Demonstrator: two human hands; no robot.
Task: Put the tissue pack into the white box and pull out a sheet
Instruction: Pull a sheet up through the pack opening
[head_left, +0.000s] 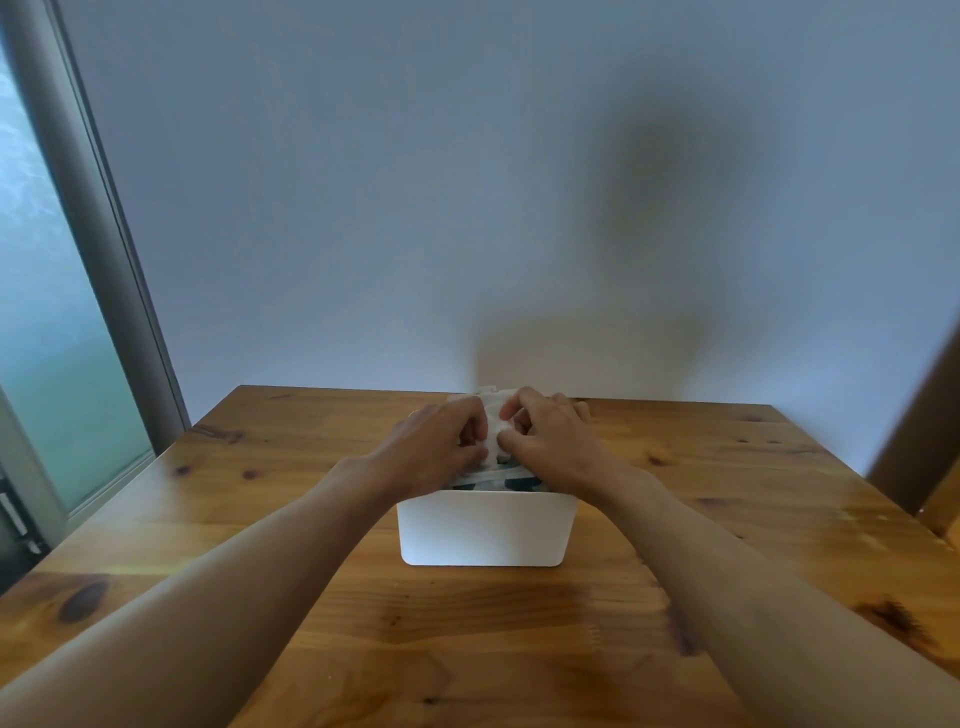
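Note:
A white box (485, 527) stands on the wooden table (467, 623), its near wall facing me and its lid open at the back. The tissue pack (493, 480) lies inside the box; only a strip of its pale and dark wrapper shows above the near rim. Over the box, my left hand (431, 447) and my right hand (550, 439) meet. Both pinch a white sheet (492, 423) that sticks up between their fingertips. The hands hide most of the pack and the box's far side.
The table's far edge meets a plain wall right behind the box. A window with a grey frame (93, 260) runs along the left. A brown wooden piece (919, 441) stands at the right beside the table.

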